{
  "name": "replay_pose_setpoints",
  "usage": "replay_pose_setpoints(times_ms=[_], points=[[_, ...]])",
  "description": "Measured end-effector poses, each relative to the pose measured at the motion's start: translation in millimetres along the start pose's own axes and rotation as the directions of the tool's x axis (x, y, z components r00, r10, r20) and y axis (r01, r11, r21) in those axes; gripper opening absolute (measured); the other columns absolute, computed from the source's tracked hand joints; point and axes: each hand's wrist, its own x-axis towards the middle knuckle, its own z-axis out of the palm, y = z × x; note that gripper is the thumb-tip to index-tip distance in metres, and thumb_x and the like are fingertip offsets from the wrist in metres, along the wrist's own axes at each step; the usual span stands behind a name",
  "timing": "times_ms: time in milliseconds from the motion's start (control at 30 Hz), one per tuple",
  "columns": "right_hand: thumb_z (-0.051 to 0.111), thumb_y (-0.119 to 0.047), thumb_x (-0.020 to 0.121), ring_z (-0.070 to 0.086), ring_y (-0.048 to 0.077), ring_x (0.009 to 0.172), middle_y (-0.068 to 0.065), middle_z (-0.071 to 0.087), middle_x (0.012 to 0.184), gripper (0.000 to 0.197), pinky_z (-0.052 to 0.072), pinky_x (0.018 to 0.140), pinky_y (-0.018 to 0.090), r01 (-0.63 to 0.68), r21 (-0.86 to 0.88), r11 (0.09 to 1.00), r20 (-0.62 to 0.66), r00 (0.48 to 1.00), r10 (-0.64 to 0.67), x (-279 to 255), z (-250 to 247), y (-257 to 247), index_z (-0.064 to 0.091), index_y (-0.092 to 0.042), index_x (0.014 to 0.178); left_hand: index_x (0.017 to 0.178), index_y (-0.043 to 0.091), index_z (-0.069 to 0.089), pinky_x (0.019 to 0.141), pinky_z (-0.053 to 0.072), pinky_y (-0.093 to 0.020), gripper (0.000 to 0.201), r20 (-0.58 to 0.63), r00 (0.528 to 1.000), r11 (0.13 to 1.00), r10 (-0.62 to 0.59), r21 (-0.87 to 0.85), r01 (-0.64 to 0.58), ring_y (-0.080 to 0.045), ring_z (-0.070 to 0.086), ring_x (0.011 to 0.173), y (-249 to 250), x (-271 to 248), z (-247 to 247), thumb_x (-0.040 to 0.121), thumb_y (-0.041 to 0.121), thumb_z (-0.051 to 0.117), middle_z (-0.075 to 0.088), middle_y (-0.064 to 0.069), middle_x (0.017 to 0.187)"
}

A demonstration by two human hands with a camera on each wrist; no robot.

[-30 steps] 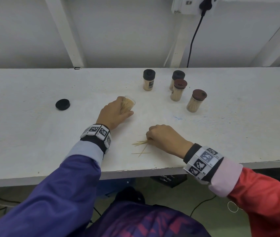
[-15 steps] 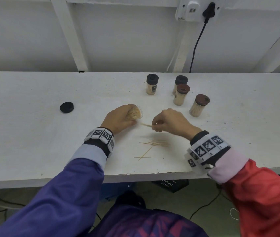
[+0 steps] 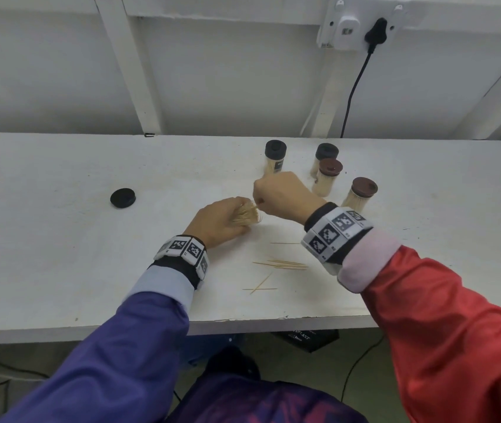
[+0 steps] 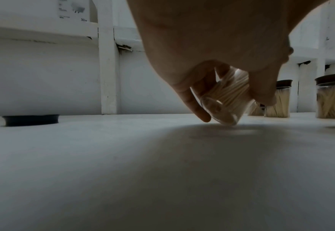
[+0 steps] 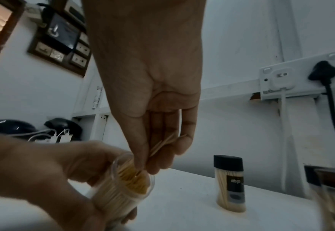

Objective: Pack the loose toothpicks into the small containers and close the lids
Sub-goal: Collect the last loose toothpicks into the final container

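Toothpicks lie loose on our white desk, near its front edge. Far left sits a black lid. Our left hand wraps its grip round the open container, tilted, its base touching the desk. Our right hand pinches a few toothpicks at its mouth. Behind stand four lidded containers against the white panelled wall, with a socket above.
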Motion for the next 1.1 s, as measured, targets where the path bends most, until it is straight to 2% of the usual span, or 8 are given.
replay_pose_setpoints(times_ms=[100, 333, 433, 567, 700, 867, 933, 1100], points=[[0.057, -0.009, 0.087, 0.056, 0.028, 0.075, 0.004, 0.050, 0.082, 0.014, 0.036, 0.062, 0.029, 0.008, 0.104, 0.995, -0.004, 1.000, -0.008, 12.8, -5.0, -0.2, 0.069, -0.014, 0.090, 0.129, 0.026, 0.050, 0.083, 0.046, -0.036, 0.065, 0.003, 1.000, 0.999, -0.030, -0.023, 0.030, -0.023, 0.060, 0.099, -1.6, 1.9, 0.2, 0.071, 0.054, 0.059, 0.065, 0.003, 0.112], [0.072, -0.007, 0.080, 0.060, 0.016, 0.056, 0.002, 0.064, 0.063, 0.009, 0.042, 0.050, 0.023, -0.048, 0.392, 0.919, 0.165, 0.986, -0.019, 23.3, -2.4, 18.4, 0.069, -0.012, 0.073, 0.133, 0.022, 0.046, 0.082, 0.047, -0.036, 0.060, -0.024, 0.997, 0.998, -0.068, -0.018, 0.067, -0.025, 0.060, 0.096, -2.5, 4.0, 1.0, 0.084, 0.050, 0.067, 0.065, -0.001, 0.109], [0.073, -0.005, 0.079, 0.058, 0.017, 0.056, 0.005, 0.067, 0.071, 0.003, 0.042, 0.051, 0.024, -0.033, 0.418, 0.908, 0.106, 0.994, -0.012, 26.0, 0.3, 17.1, 0.073, -0.008, 0.079, 0.133, 0.023, 0.046, 0.083, 0.048, -0.038, 0.062, -0.036, 0.998, 0.998, -0.053, -0.029, 0.052, -0.024, 0.060, 0.097, -2.6, 4.0, 1.5, 0.082, 0.053, 0.065, 0.065, 0.000, 0.110], [0.075, -0.001, 0.074, 0.054, 0.014, 0.058, 0.000, 0.060, 0.068, 0.009, 0.040, 0.056, 0.023, 0.014, 0.425, 0.905, 0.027, 0.999, -0.028, 30.2, 5.6, 7.9, 0.075, -0.006, 0.082, 0.124, 0.020, 0.049, 0.071, 0.040, -0.033, 0.055, -0.018, 0.999, 0.998, -0.036, -0.054, 0.035, -0.023, 0.059, 0.091, -2.0, 4.3, 3.0, 0.083, 0.051, 0.066, 0.059, 0.006, 0.098], [0.075, 0.004, 0.073, 0.057, 0.009, 0.048, -0.002, 0.063, 0.058, 0.007, 0.044, 0.048, 0.018, -0.008, 0.679, 0.734, 0.012, 1.000, 0.000, 27.2, 8.8, 16.3, 0.071, 0.002, 0.079, 0.122, 0.021, 0.049, 0.072, 0.044, -0.034, 0.057, -0.044, 0.998, 0.995, -0.045, -0.086, 0.041, -0.023, 0.059, 0.089, -3.5, 3.6, 3.1, 0.079, 0.056, 0.062, 0.063, 0.004, 0.098], [0.070, 0.008, 0.080, 0.064, 0.011, 0.062, 0.006, 0.068, 0.074, 0.017, 0.051, 0.059, 0.016, -0.087, 0.800, 0.593, 0.102, 0.995, 0.007, 27.1, 5.7, 29.3, 0.072, 0.002, 0.096, 0.129, 0.023, 0.046, 0.083, 0.049, -0.040, 0.063, -0.071, 0.996, 0.996, -0.062, -0.076, 0.057, -0.024, 0.061, 0.096, -2.6, 3.0, 0.5, 0.078, 0.056, 0.061, 0.065, 0.002, 0.107], [0.066, 0.012, 0.079, 0.064, 0.009, 0.060, 0.006, 0.067, 0.073, 0.020, 0.049, 0.059, 0.015, -0.090, 0.784, 0.615, 0.062, 0.996, 0.067, 28.4, 5.8, 29.5, 0.072, 0.002, 0.095, 0.130, 0.021, 0.046, 0.083, 0.049, -0.041, 0.060, -0.082, 0.995, 0.996, -0.061, -0.073, 0.055, -0.025, 0.060, 0.096, -1.9, 3.3, 0.1, 0.083, 0.052, 0.065, 0.064, 0.001, 0.107], [0.068, 0.008, 0.076, 0.062, 0.017, 0.072, 0.008, 0.071, 0.083, 0.016, 0.041, 0.066, 0.022, 0.039, 0.550, 0.834, -0.232, 0.967, 0.108, 27.4, 17.8, 13.4, 0.071, -0.003, 0.086, 0.131, 0.019, 0.046, 0.080, 0.046, -0.036, 0.056, -0.088, 0.994, 0.995, -0.061, -0.087, 0.053, -0.025, 0.059, 0.094, 0.0, 3.5, 0.0, 0.087, 0.045, 0.067, 0.062, 0.001, 0.104]])
